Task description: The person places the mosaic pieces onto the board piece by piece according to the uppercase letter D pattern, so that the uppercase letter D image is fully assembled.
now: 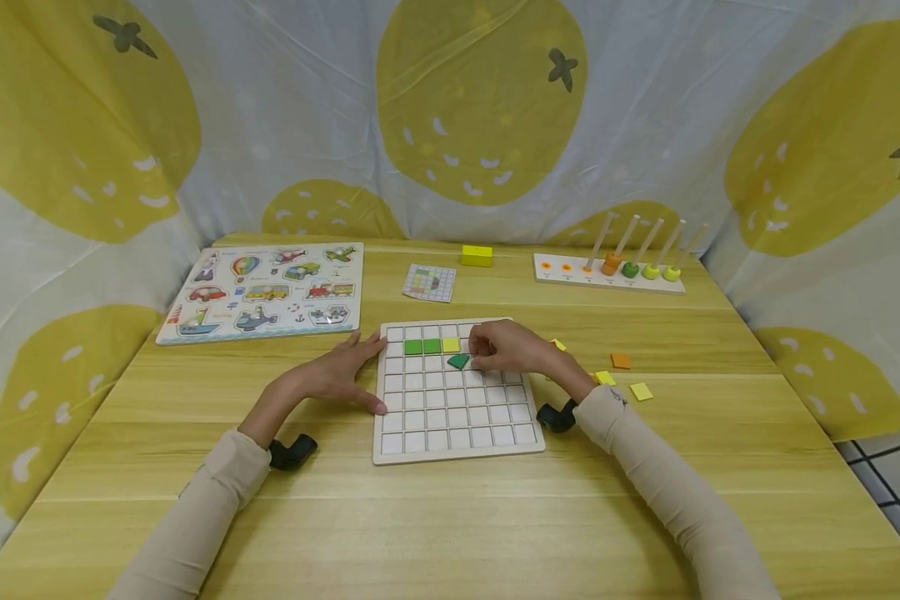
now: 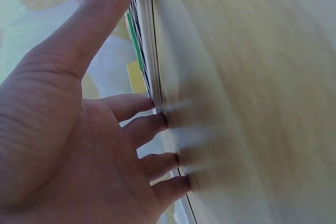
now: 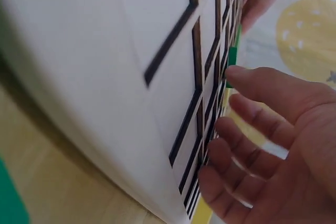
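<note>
A white wooden grid board (image 1: 450, 454) lies on the table. My left hand (image 1: 339, 375) rests along its left edge with the thumb and fingers spread; in the left wrist view the fingertips (image 2: 157, 120) meet the edge. Two light green tiles (image 1: 423, 347) and a yellow tile (image 1: 450, 344) sit side by side in an upper row. Just below them a dark green tile (image 1: 458, 361) lies turned askew to the grid. My right hand (image 1: 512, 348) is over the board's upper right. Its straight thumb touches the dark green tile (image 3: 231, 56), while the other fingers curve loosely beneath.
Loose yellow tiles (image 1: 641, 392) and an orange tile (image 1: 620, 361) lie right of the board. Behind it are a printed pattern card (image 1: 430, 283) and a yellow block (image 1: 477, 256). A vehicle picture puzzle (image 1: 292, 271) lies back left, a peg stand (image 1: 607, 283) back right.
</note>
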`<state>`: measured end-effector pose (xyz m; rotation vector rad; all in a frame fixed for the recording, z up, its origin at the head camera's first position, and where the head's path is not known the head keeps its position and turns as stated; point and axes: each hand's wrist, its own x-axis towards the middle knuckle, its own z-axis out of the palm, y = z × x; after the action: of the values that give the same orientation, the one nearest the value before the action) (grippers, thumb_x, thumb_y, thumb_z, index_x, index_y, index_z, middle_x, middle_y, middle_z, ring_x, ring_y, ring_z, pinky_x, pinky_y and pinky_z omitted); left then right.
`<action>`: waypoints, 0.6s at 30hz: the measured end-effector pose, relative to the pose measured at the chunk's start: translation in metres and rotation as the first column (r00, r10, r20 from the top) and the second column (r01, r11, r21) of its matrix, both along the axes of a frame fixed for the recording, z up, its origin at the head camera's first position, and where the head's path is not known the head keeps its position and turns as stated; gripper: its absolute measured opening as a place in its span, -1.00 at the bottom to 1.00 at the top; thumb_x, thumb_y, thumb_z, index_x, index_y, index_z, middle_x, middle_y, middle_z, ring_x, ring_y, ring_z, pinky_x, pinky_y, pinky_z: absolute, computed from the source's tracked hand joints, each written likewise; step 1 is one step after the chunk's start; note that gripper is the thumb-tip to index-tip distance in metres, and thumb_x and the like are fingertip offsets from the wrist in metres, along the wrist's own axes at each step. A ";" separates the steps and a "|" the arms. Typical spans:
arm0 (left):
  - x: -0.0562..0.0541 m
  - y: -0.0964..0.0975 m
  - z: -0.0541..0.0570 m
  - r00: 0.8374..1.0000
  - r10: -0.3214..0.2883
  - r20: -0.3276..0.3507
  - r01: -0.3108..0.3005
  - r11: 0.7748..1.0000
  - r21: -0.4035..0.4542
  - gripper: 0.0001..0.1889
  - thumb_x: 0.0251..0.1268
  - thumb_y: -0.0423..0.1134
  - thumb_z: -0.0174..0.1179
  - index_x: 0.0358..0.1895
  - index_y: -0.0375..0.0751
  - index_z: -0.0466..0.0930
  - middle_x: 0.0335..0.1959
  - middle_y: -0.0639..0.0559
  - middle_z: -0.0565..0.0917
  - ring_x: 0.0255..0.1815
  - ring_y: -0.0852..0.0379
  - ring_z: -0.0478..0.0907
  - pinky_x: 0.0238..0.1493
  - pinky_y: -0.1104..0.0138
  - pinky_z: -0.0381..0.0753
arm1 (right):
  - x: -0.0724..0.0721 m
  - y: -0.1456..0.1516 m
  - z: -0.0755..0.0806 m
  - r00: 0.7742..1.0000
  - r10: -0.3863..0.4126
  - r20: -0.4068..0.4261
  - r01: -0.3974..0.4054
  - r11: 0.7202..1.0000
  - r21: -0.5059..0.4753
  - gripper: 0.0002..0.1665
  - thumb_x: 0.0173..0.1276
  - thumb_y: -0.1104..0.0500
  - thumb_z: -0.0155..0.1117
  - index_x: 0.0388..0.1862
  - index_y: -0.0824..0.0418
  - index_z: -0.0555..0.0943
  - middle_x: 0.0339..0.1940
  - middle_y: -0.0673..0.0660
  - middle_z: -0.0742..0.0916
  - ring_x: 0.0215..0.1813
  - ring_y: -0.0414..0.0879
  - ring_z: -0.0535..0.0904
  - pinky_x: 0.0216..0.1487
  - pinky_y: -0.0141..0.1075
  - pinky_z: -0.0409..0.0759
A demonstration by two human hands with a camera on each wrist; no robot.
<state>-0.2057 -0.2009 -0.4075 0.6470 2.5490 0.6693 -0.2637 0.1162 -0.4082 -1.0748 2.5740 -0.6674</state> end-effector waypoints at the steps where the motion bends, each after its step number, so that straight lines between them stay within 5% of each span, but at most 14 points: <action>1: 0.000 0.000 0.000 1.000 0.001 0.001 -0.001 1.000 0.001 0.19 -0.06 0.21 0.42 0.53 -0.28 -0.09 0.55 -0.25 -0.17 0.51 -0.37 -0.41 0.37 -0.29 -0.15 | 0.000 -0.001 0.000 1.000 0.007 -0.004 -0.007 1.000 -0.005 -0.88 0.30 0.12 0.34 -0.22 0.09 0.61 -0.46 -0.03 0.57 -0.43 -0.18 0.41 -0.34 -0.34 0.40; 5: 0.000 0.000 0.000 1.000 0.003 0.004 -0.003 1.000 0.004 0.18 -0.05 0.21 0.41 0.53 -0.28 -0.09 0.55 -0.26 -0.17 0.51 -0.37 -0.41 0.37 -0.29 -0.16 | -0.001 -0.005 0.001 0.999 0.047 -0.019 -0.047 0.999 -0.005 -0.82 0.31 0.15 0.32 -0.12 0.10 0.63 -0.41 -0.02 0.58 -0.39 -0.16 0.42 -0.31 -0.33 0.42; 13: -0.001 0.000 -0.001 1.000 0.008 0.003 -0.008 1.000 -0.006 0.19 -0.07 0.23 0.41 0.53 -0.26 -0.08 0.55 -0.24 -0.17 0.51 -0.37 -0.40 0.37 -0.29 -0.16 | 0.000 -0.009 0.001 0.994 0.075 -0.074 -0.071 0.996 0.053 -0.97 0.32 0.18 0.30 -0.31 0.10 0.62 -0.41 -0.03 0.59 -0.38 -0.18 0.41 -0.29 -0.34 0.43; 18: -0.001 0.000 -0.001 1.000 0.004 0.001 -0.004 1.000 -0.006 0.19 -0.07 0.23 0.41 0.53 -0.26 -0.08 0.55 -0.24 -0.17 0.51 -0.37 -0.40 0.37 -0.29 -0.16 | 0.002 -0.012 0.005 0.995 0.100 -0.027 -0.099 0.995 0.034 -0.81 0.32 0.19 0.28 -0.09 0.09 0.63 -0.36 -0.03 0.59 -0.38 -0.17 0.43 -0.30 -0.34 0.43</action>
<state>-0.2066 -0.2009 -0.4088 0.6391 2.5510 0.6632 -0.2619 0.1047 -0.4036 -1.2015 2.5272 -0.5875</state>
